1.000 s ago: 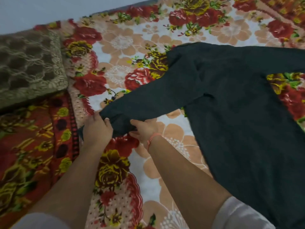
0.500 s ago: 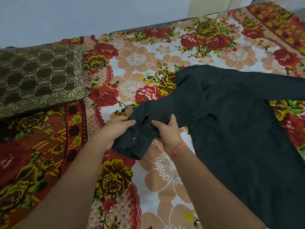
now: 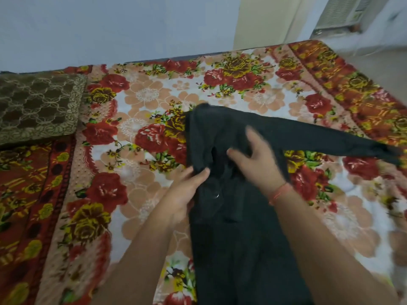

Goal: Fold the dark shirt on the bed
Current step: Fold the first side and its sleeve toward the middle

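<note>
On the bed (image 3: 143,95), near its middle, a dark shirt (image 3: 237,249) laid flat. Long axis from the near edge of view away toward the wall, shoulders at the far end, hem end cut off by the bottom of the picture. One sleeve (image 3: 330,139) stretched out sideways to the right, angled a little toward the viewer, cuff close to the red-orange border of the cover. Opposite side folded inward over the chest, a narrow flap ending partway down the body.

Cloth black or near-black, matte, finely textured. A small shiny ring-like spot (image 3: 217,195) on the folded part, too small to identify.

At the folded edge, the left hand (image 3: 187,190), gripping the cloth with thumb on top and fingers curled beneath. Flat on the chest area, the right hand (image 3: 257,155), fingers straight and spread, nothing held, blurred. Round the right wrist, an orange thread (image 3: 278,194).

Bed cover in red and yellow roses and peach flowers on white. At the far left, well apart from the shirt, a brown cushion (image 3: 37,106) with a pale lattice pattern. Behind, a pale blue-grey wall (image 3: 110,29), a cream panel (image 3: 264,20) and a grilled unit (image 3: 339,12) at upper right.
</note>
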